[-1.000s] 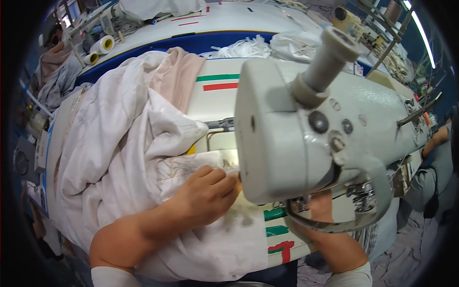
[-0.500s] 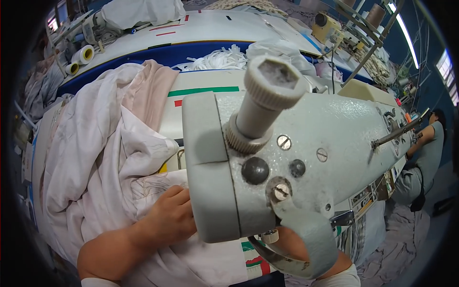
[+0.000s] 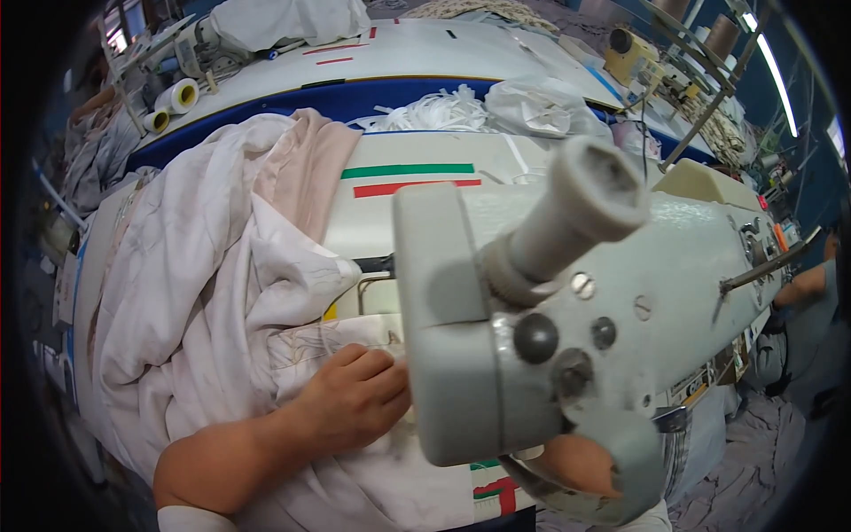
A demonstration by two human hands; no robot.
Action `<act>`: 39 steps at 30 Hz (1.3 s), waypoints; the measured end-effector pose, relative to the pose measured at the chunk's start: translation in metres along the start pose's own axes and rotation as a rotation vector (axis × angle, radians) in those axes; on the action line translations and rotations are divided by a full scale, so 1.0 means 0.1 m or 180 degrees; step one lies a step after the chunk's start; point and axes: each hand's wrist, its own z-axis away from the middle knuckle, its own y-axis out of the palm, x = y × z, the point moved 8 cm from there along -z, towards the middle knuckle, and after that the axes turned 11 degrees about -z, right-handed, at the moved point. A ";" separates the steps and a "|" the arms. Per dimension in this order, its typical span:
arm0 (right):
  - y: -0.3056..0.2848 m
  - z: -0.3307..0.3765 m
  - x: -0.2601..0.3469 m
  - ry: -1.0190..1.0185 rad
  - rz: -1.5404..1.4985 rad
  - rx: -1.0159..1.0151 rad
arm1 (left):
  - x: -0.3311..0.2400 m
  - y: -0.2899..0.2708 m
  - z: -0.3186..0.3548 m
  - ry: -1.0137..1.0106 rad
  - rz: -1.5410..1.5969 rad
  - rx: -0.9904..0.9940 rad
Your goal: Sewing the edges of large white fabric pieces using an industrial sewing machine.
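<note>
A grey industrial sewing machine (image 3: 700,293) takes up the middle and right of the view, its head close to me. My left hand (image 3: 359,399) lies on the pale pinkish-white fabric (image 3: 213,266) left of the machine head. Its fingers are curled, and the fingertips are hidden behind the head, so what they pinch does not show. A gathered, stitched stretch of the cloth runs just beyond the knuckles. Of my right hand (image 3: 581,463) only a part appears, through the curved grey guard; its fingers are out of sight. The needle area is hidden too.
Fabric heaps up over the left of the white table, with a pinker layer (image 3: 310,168) at the back. Behind lie white strips (image 3: 434,111) and a plastic bag (image 3: 541,106). Thread cones (image 3: 182,96) stand far left. A co-worker's arm (image 3: 802,288) shows at far right.
The whole view has shifted, so the machine, cloth and my left hand appear farther right. My left hand stays curled beside the machine head. Less of the co-worker shows.
</note>
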 end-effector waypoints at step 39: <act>-0.04 -0.22 -0.33 -0.0685 -0.2042 -0.1132 | -0.09 0.19 0.22 -0.0539 0.0587 0.0769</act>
